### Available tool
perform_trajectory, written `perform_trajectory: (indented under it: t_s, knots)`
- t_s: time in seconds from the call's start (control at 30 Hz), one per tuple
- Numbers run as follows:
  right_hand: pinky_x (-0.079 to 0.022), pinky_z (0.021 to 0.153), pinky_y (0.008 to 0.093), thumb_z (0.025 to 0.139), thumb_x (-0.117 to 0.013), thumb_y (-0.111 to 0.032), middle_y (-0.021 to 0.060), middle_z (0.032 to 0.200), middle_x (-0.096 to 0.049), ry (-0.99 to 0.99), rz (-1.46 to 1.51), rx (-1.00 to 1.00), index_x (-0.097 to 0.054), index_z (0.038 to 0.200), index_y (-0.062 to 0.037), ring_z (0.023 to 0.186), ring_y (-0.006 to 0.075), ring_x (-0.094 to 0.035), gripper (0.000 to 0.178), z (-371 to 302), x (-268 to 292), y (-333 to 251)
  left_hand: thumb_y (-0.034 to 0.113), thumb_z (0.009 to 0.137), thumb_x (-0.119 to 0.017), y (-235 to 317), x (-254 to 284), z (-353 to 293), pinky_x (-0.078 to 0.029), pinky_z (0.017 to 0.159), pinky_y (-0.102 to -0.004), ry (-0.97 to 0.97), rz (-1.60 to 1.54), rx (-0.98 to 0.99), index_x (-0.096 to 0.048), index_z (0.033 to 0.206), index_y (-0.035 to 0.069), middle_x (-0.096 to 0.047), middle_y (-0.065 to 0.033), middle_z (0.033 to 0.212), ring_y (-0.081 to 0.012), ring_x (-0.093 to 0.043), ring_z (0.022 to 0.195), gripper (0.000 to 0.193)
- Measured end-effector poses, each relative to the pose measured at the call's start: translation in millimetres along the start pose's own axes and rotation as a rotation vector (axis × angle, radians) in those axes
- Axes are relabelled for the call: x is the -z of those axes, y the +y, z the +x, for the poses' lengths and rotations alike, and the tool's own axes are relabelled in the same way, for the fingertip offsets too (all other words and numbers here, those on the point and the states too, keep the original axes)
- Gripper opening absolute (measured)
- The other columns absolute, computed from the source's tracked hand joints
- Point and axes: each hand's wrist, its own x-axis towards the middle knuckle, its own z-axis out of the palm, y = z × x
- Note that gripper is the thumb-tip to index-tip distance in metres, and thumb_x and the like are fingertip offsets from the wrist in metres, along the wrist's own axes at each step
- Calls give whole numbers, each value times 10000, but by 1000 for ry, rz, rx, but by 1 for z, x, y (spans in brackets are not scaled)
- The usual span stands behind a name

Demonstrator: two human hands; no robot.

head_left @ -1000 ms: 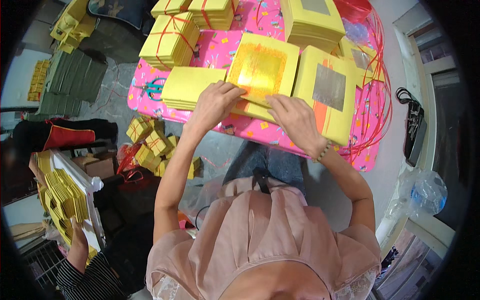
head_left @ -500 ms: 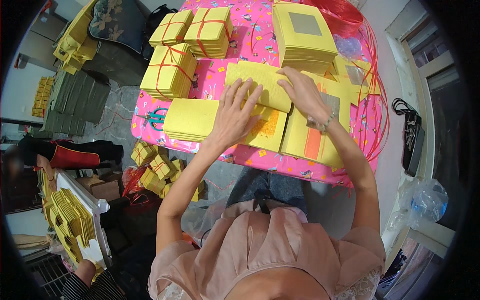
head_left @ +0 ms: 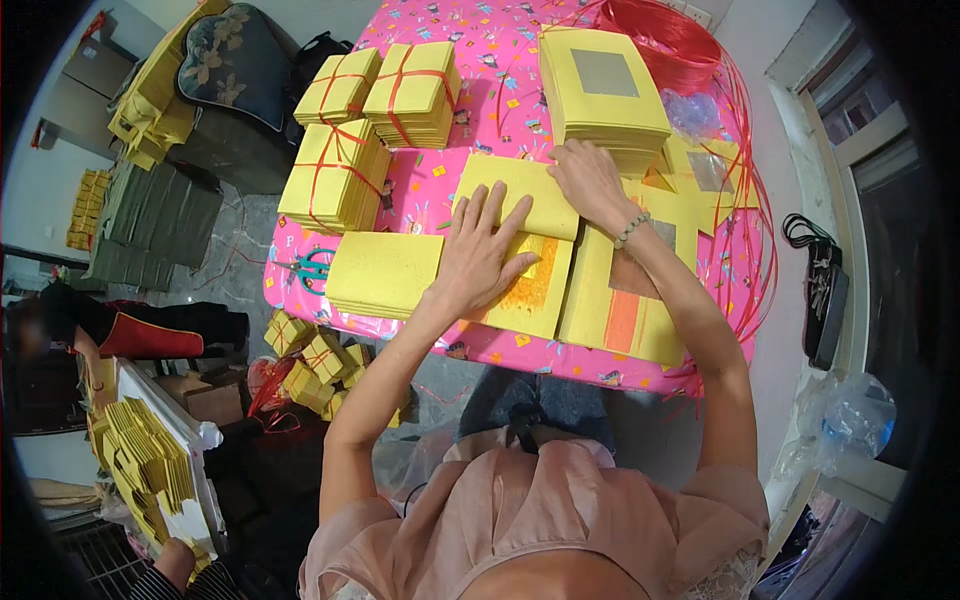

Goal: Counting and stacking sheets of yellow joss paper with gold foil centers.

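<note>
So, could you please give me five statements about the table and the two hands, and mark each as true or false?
1. The left hand is spread over yellow paper. True.
2. The bracelet is on the left wrist. False: it is on the wrist of the right hand.
3. Three bundles tied with red ribbon stand on the pink table. True.
4. The scissors lie to the right of both hands. False: they lie at the left, beside a low stack.
5. The tall stack shows a grey rectangle on top. True.
</note>
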Motion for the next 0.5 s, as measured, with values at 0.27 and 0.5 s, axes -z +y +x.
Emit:
perform_trajectory:
  t_s: [0.27,0.5]
  knots:
    - [-438,906,505,969,-515,-262,178,1066,-679,-250,293,-98,-648,1138,-33,1033,356,-625,315,12,-9,-3,528,941,-505,1,0,-1,-200,1150,-563,-30,-2,15,-369,1487,151,-331,-248,1497,-446,-297,1375,678]
    - [-447,893,502,959,-536,-244,172,1065,-678,-222,325,-75,-634,1146,-27,1037,362,-621,303,10,-12,-2,532,953,-494,2,1,-1,-178,1171,-549,-72,7,30,-338,1510,173,-303,-215,1527,-428,-268,1401,681]
